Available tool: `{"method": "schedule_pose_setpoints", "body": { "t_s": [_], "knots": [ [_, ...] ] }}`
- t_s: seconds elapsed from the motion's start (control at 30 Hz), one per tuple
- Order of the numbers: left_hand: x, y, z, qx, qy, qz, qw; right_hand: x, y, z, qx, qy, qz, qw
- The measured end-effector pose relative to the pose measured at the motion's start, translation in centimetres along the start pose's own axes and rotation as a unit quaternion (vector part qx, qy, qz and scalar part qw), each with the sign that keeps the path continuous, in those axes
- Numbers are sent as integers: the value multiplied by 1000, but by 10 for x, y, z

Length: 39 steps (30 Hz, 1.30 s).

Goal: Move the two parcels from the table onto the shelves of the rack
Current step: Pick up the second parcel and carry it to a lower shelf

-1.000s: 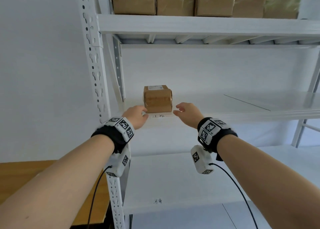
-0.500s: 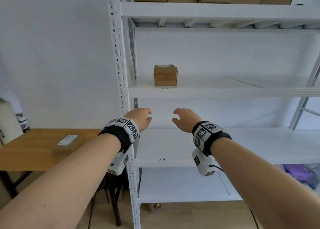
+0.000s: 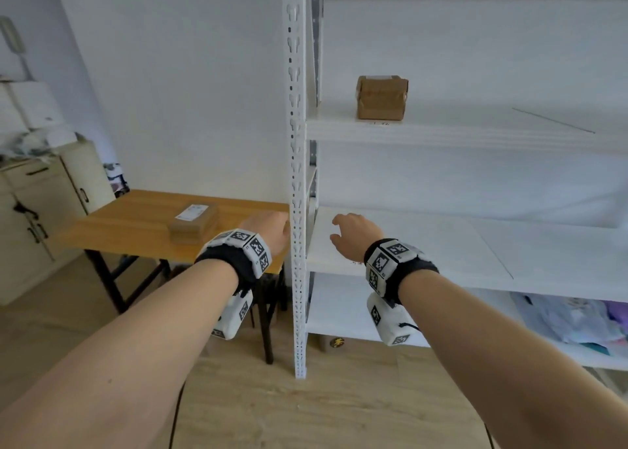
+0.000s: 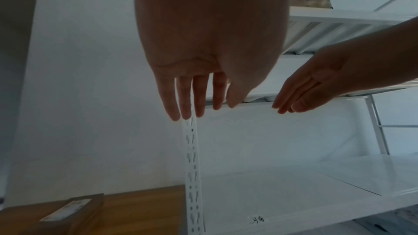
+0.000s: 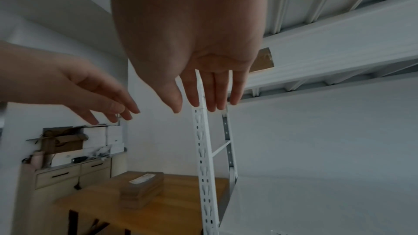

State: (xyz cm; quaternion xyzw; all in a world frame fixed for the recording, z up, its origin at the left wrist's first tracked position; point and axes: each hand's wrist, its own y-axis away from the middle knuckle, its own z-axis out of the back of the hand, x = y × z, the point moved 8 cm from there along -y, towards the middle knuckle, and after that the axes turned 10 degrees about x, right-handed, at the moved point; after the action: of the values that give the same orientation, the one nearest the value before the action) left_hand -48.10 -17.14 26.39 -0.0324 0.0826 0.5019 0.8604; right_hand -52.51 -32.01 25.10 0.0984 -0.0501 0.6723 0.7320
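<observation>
Cardboard cube parcel (image 3: 381,98) on smooth white shelf (image 3: 475,132).

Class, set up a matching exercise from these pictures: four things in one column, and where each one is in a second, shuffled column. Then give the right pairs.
Things:
1. cube-shaped parcel
2. flat parcel
3. left hand
4. cream cabinet

Places:
A. on the wooden table
B. far left, by the wall
C. on a rack shelf
D. in front of the rack's post

Pairs: 1-C, 2-A, 3-D, 4-B
</observation>
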Motion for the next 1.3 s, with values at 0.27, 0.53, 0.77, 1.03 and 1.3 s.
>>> {"method": "schedule_pose_setpoints", "body": {
  "t_s": [0.27, 0.53, 0.77, 1.03, 1.3],
  "knots": [
    [83, -5, -16, 23, 20, 31, 999, 67, -55, -42, 47, -7, 28, 998],
    [211, -34, -17, 54, 36, 68, 996, 147, -137, -83, 85, -11, 20, 996],
    [321, -71, -11, 81, 29, 71, 994, 218, -214, -112, 107, -23, 2, 994],
    [415, -115, -25, 99, 63, 61, 991, 276, -297, -143, 127, -31, -14, 991],
    [496, -171, -51, 119, 94, 97, 984, 309, -384, -180, 149, -35, -7, 988]
  ]
}}
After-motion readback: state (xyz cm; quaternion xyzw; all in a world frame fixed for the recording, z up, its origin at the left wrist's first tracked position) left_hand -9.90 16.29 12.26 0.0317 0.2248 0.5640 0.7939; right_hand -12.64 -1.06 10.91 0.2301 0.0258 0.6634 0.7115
